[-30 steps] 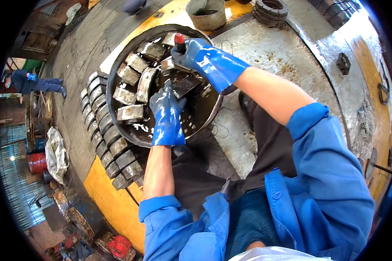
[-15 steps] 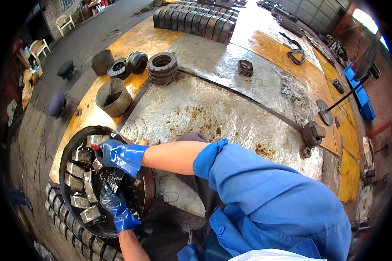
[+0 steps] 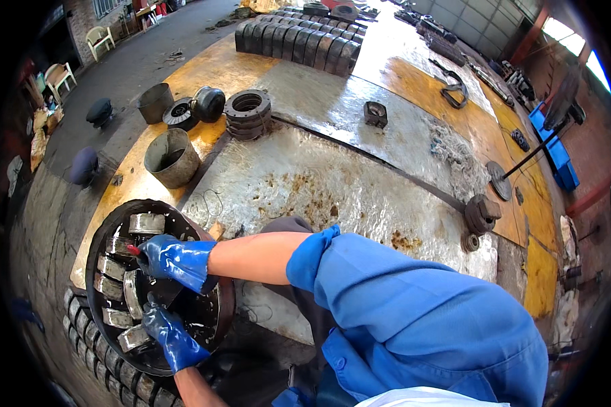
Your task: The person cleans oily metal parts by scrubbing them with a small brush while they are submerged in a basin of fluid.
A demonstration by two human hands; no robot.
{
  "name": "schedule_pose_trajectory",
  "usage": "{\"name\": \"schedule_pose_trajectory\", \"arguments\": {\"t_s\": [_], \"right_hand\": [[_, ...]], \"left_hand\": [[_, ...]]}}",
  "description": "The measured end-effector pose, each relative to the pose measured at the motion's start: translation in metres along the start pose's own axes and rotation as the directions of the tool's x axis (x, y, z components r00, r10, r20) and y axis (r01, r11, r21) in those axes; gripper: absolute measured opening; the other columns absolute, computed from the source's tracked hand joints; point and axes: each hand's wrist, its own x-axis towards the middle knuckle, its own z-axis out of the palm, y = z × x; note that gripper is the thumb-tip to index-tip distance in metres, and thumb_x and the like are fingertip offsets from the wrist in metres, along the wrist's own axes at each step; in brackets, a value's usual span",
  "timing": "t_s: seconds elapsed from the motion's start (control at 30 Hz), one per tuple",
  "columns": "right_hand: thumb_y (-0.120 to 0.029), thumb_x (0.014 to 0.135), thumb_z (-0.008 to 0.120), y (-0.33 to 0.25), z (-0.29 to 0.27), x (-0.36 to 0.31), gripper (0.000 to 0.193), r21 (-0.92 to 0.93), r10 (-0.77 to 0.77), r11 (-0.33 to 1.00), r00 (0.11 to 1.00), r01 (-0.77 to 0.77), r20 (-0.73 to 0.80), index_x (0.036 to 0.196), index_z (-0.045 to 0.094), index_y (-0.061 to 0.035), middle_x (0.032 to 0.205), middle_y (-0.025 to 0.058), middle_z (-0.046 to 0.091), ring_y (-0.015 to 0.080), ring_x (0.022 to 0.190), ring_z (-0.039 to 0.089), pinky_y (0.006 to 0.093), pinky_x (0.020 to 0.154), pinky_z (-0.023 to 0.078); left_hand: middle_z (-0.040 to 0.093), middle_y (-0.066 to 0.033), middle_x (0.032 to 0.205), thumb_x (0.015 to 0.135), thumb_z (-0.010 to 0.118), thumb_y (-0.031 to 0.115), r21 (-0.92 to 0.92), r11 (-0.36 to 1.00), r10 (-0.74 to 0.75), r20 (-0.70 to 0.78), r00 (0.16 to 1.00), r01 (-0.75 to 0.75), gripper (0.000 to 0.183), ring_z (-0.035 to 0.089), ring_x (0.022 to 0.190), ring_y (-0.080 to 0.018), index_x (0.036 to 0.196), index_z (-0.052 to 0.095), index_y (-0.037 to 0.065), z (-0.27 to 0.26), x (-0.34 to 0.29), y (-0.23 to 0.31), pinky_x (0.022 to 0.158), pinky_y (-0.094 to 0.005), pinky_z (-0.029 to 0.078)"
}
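A round black tub (image 3: 228, 308) stands at the left with several curved metal blocks (image 3: 146, 223) inside, wet and dark-stained. My right hand (image 3: 166, 260), in a blue rubber glove, reaches across the tub, closed round a red-handled tool (image 3: 134, 250). Below that hand the tool's flat dark end shows in part; its exact kind is unclear. Lower in the tub my gloved left hand (image 3: 166, 329) has its fingers closed at the edge of one curved metal block (image 3: 134, 294), which stands on its side. The fingertips' grip is partly hidden.
Rows of dark curved blocks (image 3: 95, 332) lie beside the tub, and more (image 3: 295, 47) are stacked far off. An open metal cylinder (image 3: 172, 159) and stacked rings (image 3: 248, 115) sit beyond the tub. A square metal part (image 3: 375, 114) lies on the stained floor plates (image 3: 285, 163).
My right hand with the red-handled tool has moved slightly left and nearer to me. My left hand stays low in the tub, by the curved block. The whole view has shifted a little.
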Motion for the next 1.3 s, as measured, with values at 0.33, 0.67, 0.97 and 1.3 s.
{"name": "schedule_pose_trajectory", "arguments": {"t_s": [0.33,0.67,0.97,1.3], "right_hand": [[-0.033,0.079,0.076,-0.016,-0.030,-0.018,0.029,-0.212,0.078,0.977,0.947,-0.011,0.312,0.096,0.076,-0.0093,0.093,0.0171,0.075,0.0391,0.087,0.072,0.0477,0.077,0.057],[-0.041,0.083,0.074,0.036,0.003,-0.021,0.028,-0.157,0.075,0.986,0.985,-0.050,0.157,0.097,0.075,-0.0169,0.092,0.0159,0.074,0.0401,0.089,0.070,0.0469,0.078,0.057],[-0.041,0.081,0.075,0.059,0.000,-0.021,0.030,-0.125,-0.026,0.992,0.999,0.030,0.030,0.084,0.071,-0.0112,0.081,0.0167,0.071,0.0402,0.080,0.069,0.0479,0.071,0.055],[-0.021,0.091,0.072,0.057,-0.013,-0.021,0.017,0.121,-0.042,0.992,0.996,0.033,0.074,0.098,0.073,-0.0062,0.087,0.0125,0.075,0.0183,0.079,0.069,0.0345,0.077,0.055]], "left_hand": [[0.067,-0.0161,0.108,0.080,0.069,0.013,-0.040,0.985,0.161,-0.098,0.982,-0.166,0.055,0.067,0.100,-0.0360,0.133,0.056,0.007,-0.006,0.000,0.015,0.085,-0.0489,0.053],[0.068,-0.0140,0.107,0.085,0.065,0.016,-0.030,0.984,0.166,-0.165,0.972,-0.174,0.042,0.068,0.098,-0.0332,0.127,0.059,0.011,-0.013,0.022,0.052,0.082,-0.0489,0.053],[0.069,-0.0126,0.110,0.088,0.062,0.018,-0.030,0.998,0.057,-0.056,0.997,-0.059,0.041,0.068,0.102,-0.0314,0.128,0.060,0.014,0.010,0.047,0.062,0.084,-0.0482,0.053],[0.063,-0.0171,0.135,0.071,0.083,0.022,-0.337,0.938,-0.082,0.003,0.997,0.078,0.090,0.064,0.120,-0.0336,0.152,0.043,0.015,0.037,0.006,0.021,0.101,-0.0457,0.052]]}}
